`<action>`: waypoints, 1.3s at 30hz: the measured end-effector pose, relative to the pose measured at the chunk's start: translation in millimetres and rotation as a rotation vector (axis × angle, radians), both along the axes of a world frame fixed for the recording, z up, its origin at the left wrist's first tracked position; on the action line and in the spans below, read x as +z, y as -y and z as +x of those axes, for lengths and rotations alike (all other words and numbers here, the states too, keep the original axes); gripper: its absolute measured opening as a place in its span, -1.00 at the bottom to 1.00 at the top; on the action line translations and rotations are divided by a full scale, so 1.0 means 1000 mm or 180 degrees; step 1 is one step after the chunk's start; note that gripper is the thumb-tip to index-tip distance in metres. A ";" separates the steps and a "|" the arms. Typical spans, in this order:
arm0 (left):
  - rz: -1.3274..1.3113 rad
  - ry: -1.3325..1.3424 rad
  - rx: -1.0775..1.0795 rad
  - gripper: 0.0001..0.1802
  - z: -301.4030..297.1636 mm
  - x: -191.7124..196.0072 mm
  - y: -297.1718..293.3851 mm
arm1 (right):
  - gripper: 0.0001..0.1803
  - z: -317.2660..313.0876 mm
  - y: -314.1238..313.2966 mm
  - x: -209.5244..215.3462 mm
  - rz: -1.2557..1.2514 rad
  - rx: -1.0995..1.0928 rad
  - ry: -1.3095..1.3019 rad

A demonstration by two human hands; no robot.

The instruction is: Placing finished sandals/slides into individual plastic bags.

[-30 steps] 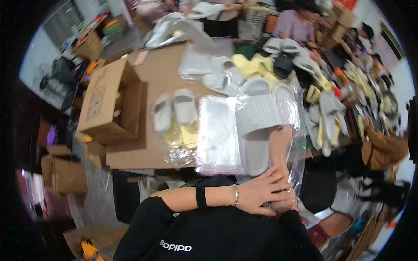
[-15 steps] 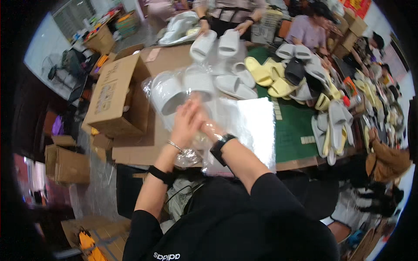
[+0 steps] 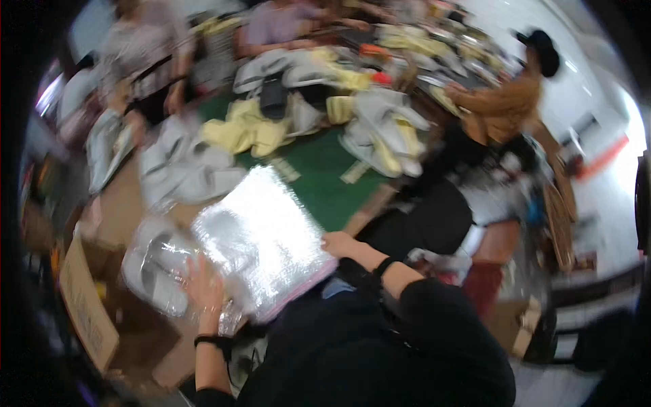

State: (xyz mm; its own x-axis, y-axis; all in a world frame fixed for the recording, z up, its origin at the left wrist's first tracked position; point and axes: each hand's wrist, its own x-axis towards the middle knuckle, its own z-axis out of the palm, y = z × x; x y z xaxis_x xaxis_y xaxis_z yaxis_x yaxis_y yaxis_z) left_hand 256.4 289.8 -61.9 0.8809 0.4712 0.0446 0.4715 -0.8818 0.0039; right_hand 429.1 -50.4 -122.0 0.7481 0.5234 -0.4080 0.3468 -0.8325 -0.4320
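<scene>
My left hand (image 3: 205, 285), fingers spread and blurred, lies against the near side of a clear plastic bag holding a pair of light grey slippers (image 3: 161, 261). Beside it is a shiny stack of clear plastic bags (image 3: 274, 217), glaring white under the light. At the right edge of that stack, my right hand (image 3: 337, 244) has its fingers closed on a plastic bag; how many layers it pinches cannot be made out. A grey slipper-like shape shows faintly at the stack's left part.
An open cardboard box (image 3: 91, 305) stands at the left. Loose grey slippers (image 3: 183, 163), yellow slippers (image 3: 251, 129) and a further slipper pile (image 3: 383, 125) cover the far table. Co-workers stand or sit around it. A dark round seat (image 3: 437, 217) is at the right.
My hands, together over the bagged slippers before, are now apart: the right has moved to the bag stack's edge. The view has swung right, so everything appears shifted left and tilted.
</scene>
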 end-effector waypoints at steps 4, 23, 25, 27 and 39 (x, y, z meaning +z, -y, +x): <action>0.0181 -0.0907 -0.0474 -0.16 -0.033 -0.049 -0.016 | -0.61 0.002 0.047 -0.021 -0.0388 0.0331 -0.0395; -0.0034 -0.1274 -0.0127 -0.32 -0.019 -0.041 -0.050 | -0.65 0.017 0.185 -0.039 -0.0496 -0.1100 -0.0123; -0.0332 -0.0477 0.0211 -0.33 -0.015 -0.062 -0.042 | -0.68 0.034 0.189 -0.031 -0.0283 -0.1535 0.0050; -0.0310 0.0090 0.0479 -0.33 -0.006 -0.061 -0.022 | -0.71 0.055 0.193 -0.025 -0.0111 -0.1769 0.0230; -0.1381 -0.1511 -0.0435 0.01 0.018 -0.086 0.143 | -0.23 0.238 0.190 0.057 -0.0131 -0.2074 0.2285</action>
